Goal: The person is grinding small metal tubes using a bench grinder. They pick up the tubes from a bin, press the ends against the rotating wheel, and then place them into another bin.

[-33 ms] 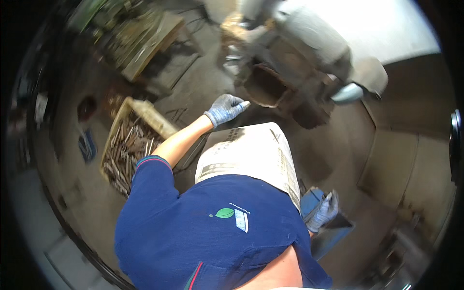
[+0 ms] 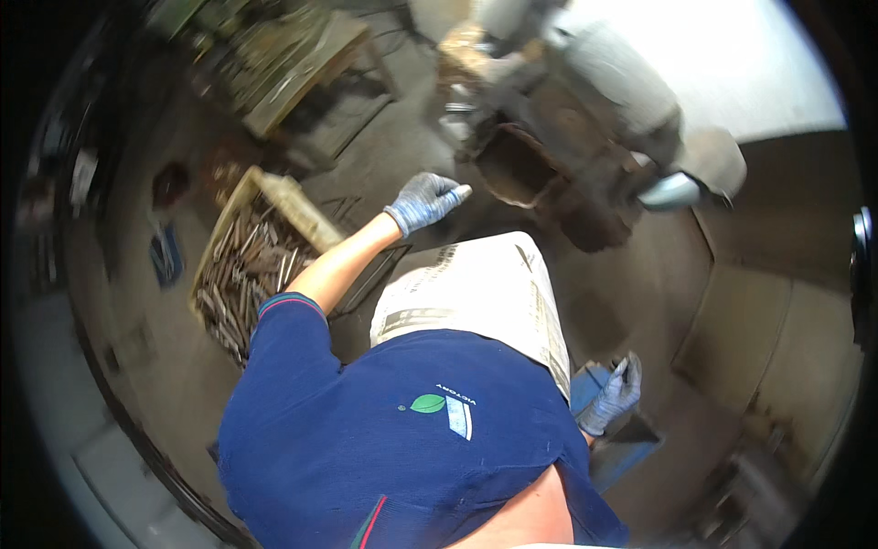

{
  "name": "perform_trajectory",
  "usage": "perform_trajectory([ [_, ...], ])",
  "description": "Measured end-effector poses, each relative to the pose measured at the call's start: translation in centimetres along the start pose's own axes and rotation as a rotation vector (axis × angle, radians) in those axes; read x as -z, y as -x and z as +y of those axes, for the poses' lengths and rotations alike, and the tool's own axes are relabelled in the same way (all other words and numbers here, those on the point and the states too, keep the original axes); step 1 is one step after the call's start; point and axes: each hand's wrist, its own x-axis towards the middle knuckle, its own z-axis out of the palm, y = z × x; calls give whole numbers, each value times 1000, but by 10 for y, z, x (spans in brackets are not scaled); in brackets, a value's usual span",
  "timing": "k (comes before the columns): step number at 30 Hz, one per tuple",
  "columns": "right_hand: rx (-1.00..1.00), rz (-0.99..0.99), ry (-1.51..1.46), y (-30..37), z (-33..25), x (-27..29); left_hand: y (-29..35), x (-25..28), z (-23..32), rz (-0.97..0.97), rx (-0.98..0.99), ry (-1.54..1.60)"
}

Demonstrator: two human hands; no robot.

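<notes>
My left hand [image 2: 424, 202], in a grey and blue knit work glove, is held out in front of me above the white printed apron or sack cloth [image 2: 466, 284] over my lap. Its fingers are curled together, and whatever they may hold is hidden. Low on my right side, my right hand [image 2: 615, 399] wears a similar glove with its fingers drawn in. Whether something dark at its fingertips is held cannot be made out. Just below and behind that hand is a blue box-like thing [image 2: 631, 453], partly covered by it.
A pale crate [image 2: 306, 212] full of rusty metal pieces [image 2: 242, 274] stands on my left. Ahead is a bulky brown machine [image 2: 585, 137] with an open bin-like trough [image 2: 514, 169]. A cluttered workbench [image 2: 302, 73] is at the far left. Tan panels [image 2: 732, 311] line the right.
The surroundings have shifted slightly right in the view, as if I turned a little left. Both hands keep nearly the same place and shape relative to my body.
</notes>
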Motion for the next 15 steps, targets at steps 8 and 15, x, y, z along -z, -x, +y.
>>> perform_trajectory([
  [8, 115, -479, -191, -46, -40, -100, 171, 124, -126, 857, 391, 302],
  [15, 139, -649, -135, -59, -55, -124, 241, 98, -180, 601, 537, -235],
])
